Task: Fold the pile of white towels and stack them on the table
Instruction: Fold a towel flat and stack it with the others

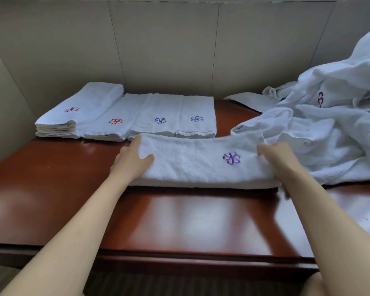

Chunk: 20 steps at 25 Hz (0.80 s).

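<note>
Presently both hands grip one towel (201, 163); four stacks.

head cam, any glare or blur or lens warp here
Head view: pale glare patches on the glossy wooden table; motion blur on the right hand at the towel end, left hand sharper; wide-angle warp bends the wall panel seams.

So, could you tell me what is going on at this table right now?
A person is folding white towels on a dark wooden table. The left hand and the right hand each hold an end of a long folded towel with a purple emblem. Behind it, four folded stacks sit in a row along the wall. An unfolded pile waits on the right.
</note>
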Motion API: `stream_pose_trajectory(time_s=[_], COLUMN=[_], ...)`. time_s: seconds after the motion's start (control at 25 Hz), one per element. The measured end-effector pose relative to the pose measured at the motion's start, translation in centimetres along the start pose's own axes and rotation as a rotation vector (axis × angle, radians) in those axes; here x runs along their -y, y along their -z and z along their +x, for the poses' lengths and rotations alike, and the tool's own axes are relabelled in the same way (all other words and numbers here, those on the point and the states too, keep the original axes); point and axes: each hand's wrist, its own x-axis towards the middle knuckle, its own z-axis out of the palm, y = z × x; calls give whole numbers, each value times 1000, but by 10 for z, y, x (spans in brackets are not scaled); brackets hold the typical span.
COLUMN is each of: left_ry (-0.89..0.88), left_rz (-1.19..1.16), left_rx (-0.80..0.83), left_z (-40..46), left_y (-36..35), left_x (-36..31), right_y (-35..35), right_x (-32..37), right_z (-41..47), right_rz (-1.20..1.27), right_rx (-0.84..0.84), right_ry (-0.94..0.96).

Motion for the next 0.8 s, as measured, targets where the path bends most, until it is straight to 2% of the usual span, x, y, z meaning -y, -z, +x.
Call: stream_pose_trajectory(time_s=[0.12, 0.2, 0.28, 0.4, 0.52, 0.68, 0.8], left_ry=[-17, -5, 30, 63, 114, 217, 268], left_rz=[111, -29, -137, -108, -179, -393, -538], left_rx=[34, 32, 26, 47, 59, 101, 197], left_z=[3, 11, 14, 11, 14, 16, 12], left_y=[-6, -1, 2, -2, 1, 9, 15], left_x=[-5, -1, 2, 4, 6, 7, 5], right_y=[1, 0, -1, -3, -5, -8, -7], right_x=[-8, -4, -7, -19, -18, -23, -19], right_z=[2, 4, 8, 10, 7, 3, -1], right_rz=[-134, -93, -188, -393, -518, -622, -659], right_rx=[-29, -63, -83, -71, -78, -116, -201], right_ry=[26, 47, 9, -39, 61, 158, 209])
